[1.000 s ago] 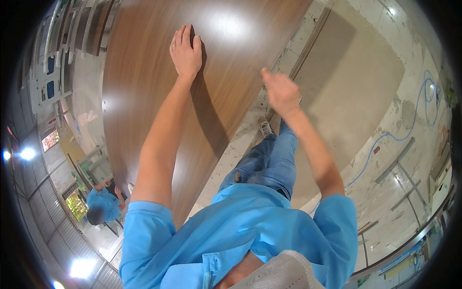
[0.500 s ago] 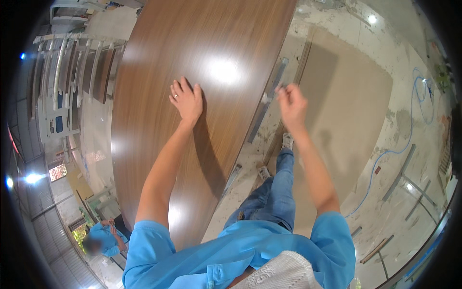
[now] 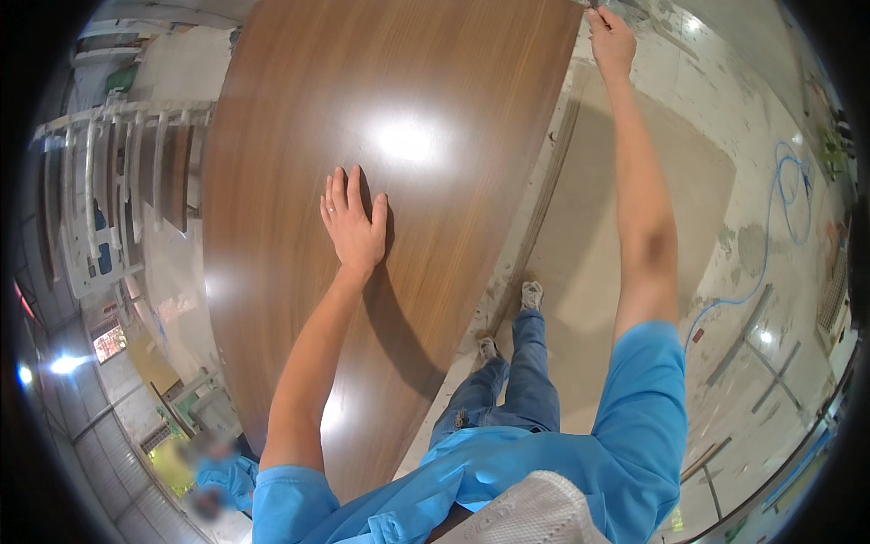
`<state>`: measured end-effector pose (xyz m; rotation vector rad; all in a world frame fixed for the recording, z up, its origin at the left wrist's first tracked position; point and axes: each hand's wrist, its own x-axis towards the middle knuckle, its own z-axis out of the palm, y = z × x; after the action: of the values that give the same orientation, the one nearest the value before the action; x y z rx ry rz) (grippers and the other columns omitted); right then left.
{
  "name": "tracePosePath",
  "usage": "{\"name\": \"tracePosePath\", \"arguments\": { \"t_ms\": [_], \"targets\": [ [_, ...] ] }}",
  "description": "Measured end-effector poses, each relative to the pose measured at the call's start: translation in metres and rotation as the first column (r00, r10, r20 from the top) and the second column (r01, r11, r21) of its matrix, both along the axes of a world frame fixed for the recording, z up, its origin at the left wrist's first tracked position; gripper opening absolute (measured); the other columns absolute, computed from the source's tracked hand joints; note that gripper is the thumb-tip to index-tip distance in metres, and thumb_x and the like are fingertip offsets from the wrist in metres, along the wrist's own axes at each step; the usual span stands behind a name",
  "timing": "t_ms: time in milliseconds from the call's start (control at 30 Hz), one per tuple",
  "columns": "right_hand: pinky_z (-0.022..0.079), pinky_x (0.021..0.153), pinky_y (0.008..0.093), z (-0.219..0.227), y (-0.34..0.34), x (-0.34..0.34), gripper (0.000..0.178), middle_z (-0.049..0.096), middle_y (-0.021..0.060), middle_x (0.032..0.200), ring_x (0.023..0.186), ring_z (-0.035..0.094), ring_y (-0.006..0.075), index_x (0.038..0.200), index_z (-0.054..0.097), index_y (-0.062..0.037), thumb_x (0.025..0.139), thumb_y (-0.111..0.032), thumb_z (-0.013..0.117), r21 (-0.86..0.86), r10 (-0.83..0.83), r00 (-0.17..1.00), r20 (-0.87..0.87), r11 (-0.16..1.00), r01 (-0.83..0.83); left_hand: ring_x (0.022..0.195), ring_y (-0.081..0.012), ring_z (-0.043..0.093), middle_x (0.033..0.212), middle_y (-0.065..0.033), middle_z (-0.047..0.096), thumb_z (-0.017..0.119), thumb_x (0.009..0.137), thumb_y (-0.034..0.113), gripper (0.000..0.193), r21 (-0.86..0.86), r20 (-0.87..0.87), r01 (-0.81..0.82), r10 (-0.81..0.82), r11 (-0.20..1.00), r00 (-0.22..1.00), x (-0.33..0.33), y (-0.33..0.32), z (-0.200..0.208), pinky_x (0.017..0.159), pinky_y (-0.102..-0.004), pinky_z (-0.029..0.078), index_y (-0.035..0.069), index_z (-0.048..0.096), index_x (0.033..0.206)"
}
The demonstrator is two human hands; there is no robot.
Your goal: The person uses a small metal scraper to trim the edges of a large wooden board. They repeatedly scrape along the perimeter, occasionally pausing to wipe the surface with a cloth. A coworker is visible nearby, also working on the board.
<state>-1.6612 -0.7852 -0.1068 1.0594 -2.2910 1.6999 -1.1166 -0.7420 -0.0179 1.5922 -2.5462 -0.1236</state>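
A large, glossy brown wood-grain panel [image 3: 462, 245] stretches away in front of me. My left hand [image 3: 356, 227] lies on its surface, palm down with the fingers stretched out and a ring on one of them. Far out at the panel's upper right corner, my right hand [image 3: 613, 45] is closed in a pinch. A small dark thing shows at those fingertips, too little to name. I cannot tell whether the right fingers touch the panel's edge.
A flat beige sheet [image 3: 671, 199] lies on the floor at right, by my feet. Beyond it runs a blue hose [image 3: 766, 263], near metal bars [image 3: 739, 335]. Racks with panels [image 3: 136, 163] stand at left. Another person in a blue shirt [image 3: 225, 480] is at lower left.
My right hand has moved forward from beside the panel's right edge to its far right corner, arm now stretched out. The left hand stays flat on the panel, slightly lower in view.
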Motion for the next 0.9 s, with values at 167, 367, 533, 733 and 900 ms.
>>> {"name": "tracePosePath", "arguments": {
  "t_ms": [167,367,533,733,900],
  "targets": [
    [0.055,0.077,0.0372,-0.016,-0.011,-0.033,0.032,0.076,0.0107,0.099,0.082,0.071,0.0259,0.118,0.079,-0.0075,0.101,-0.034,0.072,0.092,0.126,0.986,0.11,0.986,-0.136,0.161,-0.0408,0.028,0.171,-0.0212,0.034,0.055,0.106,0.046,0.071,0.0,-0.019,0.019,-0.019,1.0,1.0,0.0,-0.001,0.002,0.131,-0.0581,0.017,0.013,0.039,0.166],
    [0.045,0.061,0.0325,-0.004,0.012,-0.02,0.029,0.064,0.0034,0.077,0.067,0.056,0.012,0.112,0.077,-0.0008,0.105,-0.028,0.07,0.039,0.283,0.951,0.125,0.956,-0.289,0.159,-0.042,0.029,0.168,-0.0229,0.037,0.057,0.104,0.047,0.071,-0.021,-0.039,0.021,-0.022,1.0,0.999,0.002,0.0,0.003,0.131,-0.0588,0.018,0.012,0.043,0.164],
    [0.049,0.066,0.033,0.008,0.075,0.064,0.031,0.067,0.0059,0.081,0.07,0.06,0.014,0.117,0.077,-0.0021,0.104,-0.029,0.071,0.044,0.334,0.94,0.069,0.94,-0.337,0.157,-0.0423,0.032,0.167,-0.0234,0.04,0.057,0.103,0.05,0.07,-0.059,-0.083,0.027,-0.032,0.998,0.996,0.001,-0.006,-0.003,0.13,-0.0596,0.019,0.012,0.046,0.161],
    [0.057,0.078,0.0369,0.027,0.186,0.21,0.027,0.075,0.0098,0.099,0.081,0.069,0.0285,0.124,0.079,-0.0155,0.103,-0.03,0.071,0.101,0.405,0.911,0.078,0.906,-0.412,0.155,-0.0417,0.037,0.164,-0.0225,0.045,0.055,0.103,0.052,0.068,-0.147,-0.151,0.043,-0.066,0.988,0.986,-0.002,-0.014,-0.012,0.129,-0.0582,0.023,0.011,0.051,0.157],
    [0.056,0.069,0.0392,0.039,0.284,0.335,0.03,0.063,0.0114,0.085,0.075,0.065,0.0292,0.128,0.077,-0.0137,0.102,-0.01,0.064,0.143,0.533,0.834,-0.142,0.845,-0.515,0.155,-0.038,0.039,0.164,-0.0163,0.049,0.052,0.107,0.046,0.06,-0.108,-0.262,0.064,-0.09,0.992,0.961,0.014,0.02,-0.021,0.128,-0.0528,0.027,0.011,0.054,0.156]
  ]
}}
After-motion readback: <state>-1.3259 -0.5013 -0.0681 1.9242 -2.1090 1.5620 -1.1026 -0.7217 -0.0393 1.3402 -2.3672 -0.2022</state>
